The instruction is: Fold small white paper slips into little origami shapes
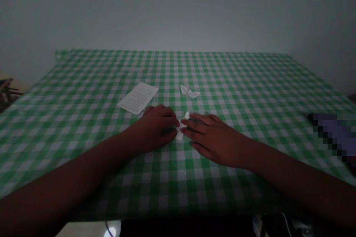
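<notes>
A small piece of folded white paper (pixel 180 133) lies on the checked tablecloth between my two hands, mostly covered by fingers. My left hand (pixel 157 127) comes in from the left with fingers curled, its thumb and index fingertips closed at the paper's left edge. From the other side, my right hand (pixel 213 137) lies palm down, its fingers stretched out and spread, with the fingertips resting on the paper. Just beyond the hands sits a folded paper boat (pixel 190 92) with faint print on it. A printed sheet of paper (pixel 139 98) lies flat behind my left hand.
A green and white checked tablecloth (pixel 178 177) covers the wide table. At the right edge is a dark purple object (pixel 333 129), partly pixelated. A pale wall (pixel 178 11) stands behind the table. Cables and a bright spot show below its front edge.
</notes>
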A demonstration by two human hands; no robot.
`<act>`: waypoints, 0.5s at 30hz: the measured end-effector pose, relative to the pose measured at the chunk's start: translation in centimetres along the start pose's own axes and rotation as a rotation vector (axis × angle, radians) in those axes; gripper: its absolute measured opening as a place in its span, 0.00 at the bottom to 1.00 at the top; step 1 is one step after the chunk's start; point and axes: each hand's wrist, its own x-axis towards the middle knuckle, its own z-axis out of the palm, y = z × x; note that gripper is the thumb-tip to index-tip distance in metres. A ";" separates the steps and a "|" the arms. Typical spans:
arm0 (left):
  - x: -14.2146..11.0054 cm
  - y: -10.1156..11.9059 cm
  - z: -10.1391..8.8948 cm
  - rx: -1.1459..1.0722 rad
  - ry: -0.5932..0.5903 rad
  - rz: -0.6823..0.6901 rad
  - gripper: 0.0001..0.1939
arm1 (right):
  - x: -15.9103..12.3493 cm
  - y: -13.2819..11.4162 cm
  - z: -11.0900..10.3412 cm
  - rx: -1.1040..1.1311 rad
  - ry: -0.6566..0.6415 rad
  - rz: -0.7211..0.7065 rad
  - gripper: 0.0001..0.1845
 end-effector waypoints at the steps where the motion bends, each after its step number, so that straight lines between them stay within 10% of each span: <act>1: 0.0 0.0 -0.1 -0.005 -0.007 -0.004 0.10 | 0.0 0.0 -0.1 -0.002 -0.008 -0.006 0.25; 15: 0.0 -0.6 -0.6 -0.070 -0.062 -0.015 0.10 | -0.5 -0.3 -0.6 0.014 -0.088 -0.045 0.26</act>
